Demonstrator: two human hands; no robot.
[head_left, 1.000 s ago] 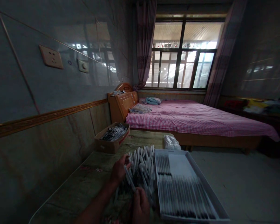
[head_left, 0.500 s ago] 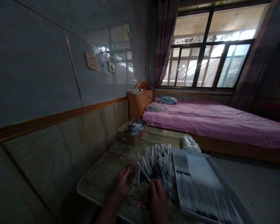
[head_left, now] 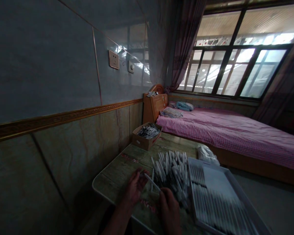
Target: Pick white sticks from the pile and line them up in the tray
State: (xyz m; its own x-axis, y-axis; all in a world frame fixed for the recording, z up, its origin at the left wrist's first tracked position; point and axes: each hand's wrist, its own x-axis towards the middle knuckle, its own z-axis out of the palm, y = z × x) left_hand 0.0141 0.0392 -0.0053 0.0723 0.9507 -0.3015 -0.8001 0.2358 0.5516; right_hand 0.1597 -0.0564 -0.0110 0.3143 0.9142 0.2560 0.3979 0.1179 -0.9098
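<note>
My right hand [head_left: 169, 207] is closed on the lower end of a slim white pen [head_left: 152, 182], which slants up and left. My left hand [head_left: 135, 187] is beside the pen's upper tip, its fingers curled together; what they pinch, if anything, is too dark and small to make out. Just beyond both hands, a dense heap of white pens [head_left: 171, 166] lies on the table [head_left: 117, 173]. To the right of the heap, a shallow pale tray [head_left: 217, 176] holds rows of similar pens.
A cardboard box [head_left: 141, 142] full of thin dark and silvery pieces stands at the table's back left, near the tiled wall. Behind the tray lies a white plastic bag [head_left: 207, 154]. A bed [head_left: 210, 127] with a pink checked cover stands beyond the table.
The view has turned left, so everything sits further right in the picture. The left hand and the pen's tip in the right hand have come closer together.
</note>
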